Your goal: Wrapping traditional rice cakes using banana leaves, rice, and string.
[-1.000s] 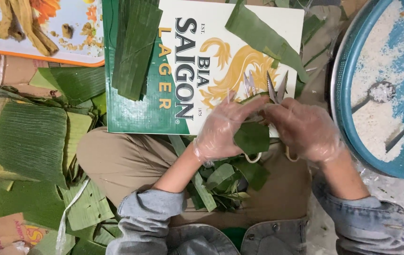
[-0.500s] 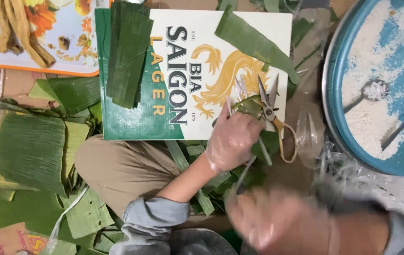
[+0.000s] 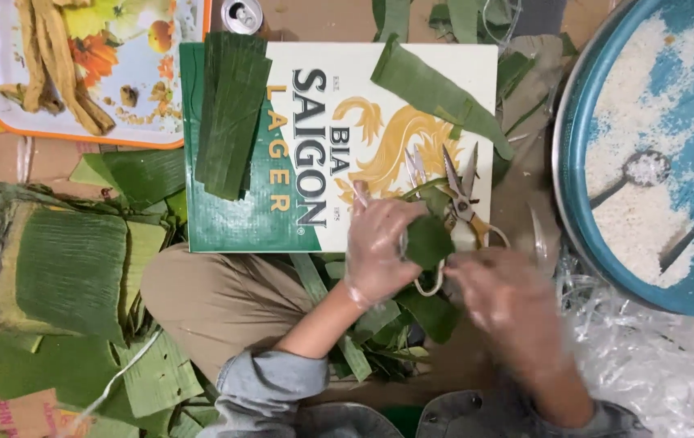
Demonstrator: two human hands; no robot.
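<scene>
While gloved, left hand (image 3: 379, 247) curled, grip clenched on folded banana-leaf piece (image 3: 428, 241) at lower edge of flat beer carton (image 3: 298, 146), just beside scissors (image 3: 461, 195). Right hand (image 3: 505, 300) blurred, palm down, just below leaf; grip state: cannot tell. Rice tray (image 3: 574, 162) off right.
</scene>
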